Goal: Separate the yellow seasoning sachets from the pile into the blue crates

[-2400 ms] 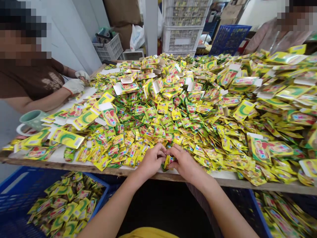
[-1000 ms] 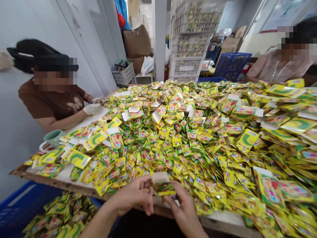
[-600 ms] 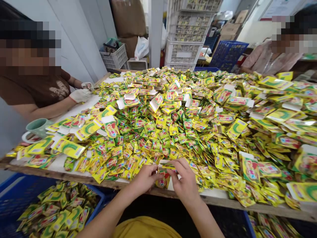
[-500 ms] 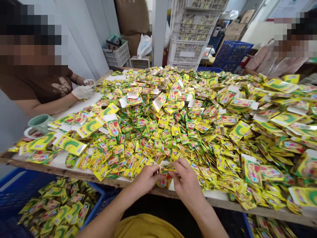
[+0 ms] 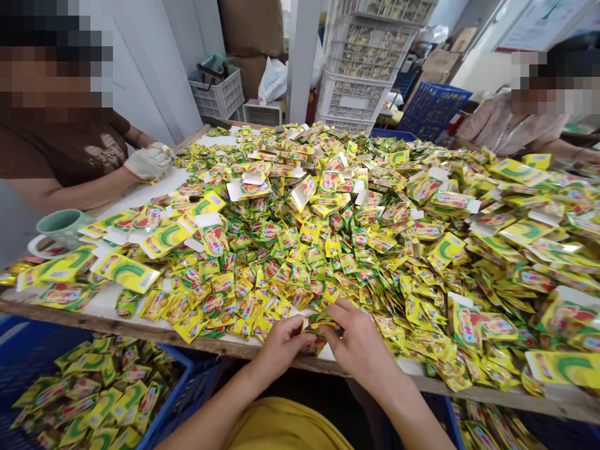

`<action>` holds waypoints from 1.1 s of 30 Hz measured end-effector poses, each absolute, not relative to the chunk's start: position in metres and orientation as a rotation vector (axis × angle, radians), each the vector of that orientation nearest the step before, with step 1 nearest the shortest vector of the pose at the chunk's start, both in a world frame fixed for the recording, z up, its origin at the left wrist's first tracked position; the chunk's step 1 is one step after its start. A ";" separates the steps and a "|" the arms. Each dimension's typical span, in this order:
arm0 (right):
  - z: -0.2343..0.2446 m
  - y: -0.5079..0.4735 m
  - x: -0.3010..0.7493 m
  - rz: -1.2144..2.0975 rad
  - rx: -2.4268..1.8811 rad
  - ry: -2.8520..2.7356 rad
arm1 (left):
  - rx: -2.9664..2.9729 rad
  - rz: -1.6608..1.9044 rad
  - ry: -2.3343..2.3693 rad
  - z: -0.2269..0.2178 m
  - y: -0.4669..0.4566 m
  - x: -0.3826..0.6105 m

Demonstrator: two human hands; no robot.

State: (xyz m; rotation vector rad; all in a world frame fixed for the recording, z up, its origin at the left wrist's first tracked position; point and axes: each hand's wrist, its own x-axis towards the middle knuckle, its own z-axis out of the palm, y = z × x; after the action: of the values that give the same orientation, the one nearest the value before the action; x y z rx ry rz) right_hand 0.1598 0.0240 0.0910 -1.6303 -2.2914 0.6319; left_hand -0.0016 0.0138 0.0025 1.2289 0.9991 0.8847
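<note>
"Picking at something in that heap, are they?"

"Looks that way. The left hand and right hand meet over a small yellow sachet, right by the near edge of the wooden table. The big heap of sachets spreads away toward the far side."

"What are the fingers doing?"

"On the left, thumb and fingers are pinched together on the sachet. On the right, the fingers lie spread a little across its top, and I can't tell whether they're gripping."

"So which step is this?"

"I'd call it working one sachet free of the loose ones around it. The next move calls for a steady pinch, since its neighbours crowd in close."

"Anything else nearby?"

"A co-worker's gloved hand at far left, beyond a green mug, and a blue crate of sachets below the table, near left."
</note>
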 end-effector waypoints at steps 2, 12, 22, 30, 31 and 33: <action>0.093 0.021 0.155 0.569 -1.662 -2.315 | 1.233 0.919 0.982 0.002 0.011 -0.002; 0.096 0.026 0.153 0.780 -1.467 -2.305 | 1.160 0.972 0.935 0.000 0.003 -0.003; 0.090 0.022 0.152 0.801 -1.491 -2.208 | 1.173 1.057 1.092 0.025 -0.011 0.003; 0.099 0.026 0.146 0.687 -1.530 -2.426 | 1.180 1.130 1.248 0.019 -0.018 0.012; 0.100 0.025 0.146 0.698 -1.531 -2.414 | 1.189 1.140 1.257 0.018 -0.017 0.013; 0.099 0.023 0.149 0.715 -1.528 -2.376 | 1.234 1.145 1.274 0.019 -0.015 0.015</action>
State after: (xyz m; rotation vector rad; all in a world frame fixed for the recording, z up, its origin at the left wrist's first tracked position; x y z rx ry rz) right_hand 0.1489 0.0226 0.0990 -1.5279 -2.3755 0.7151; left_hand 0.0151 -0.0151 0.0188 1.2336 1.2741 1.1450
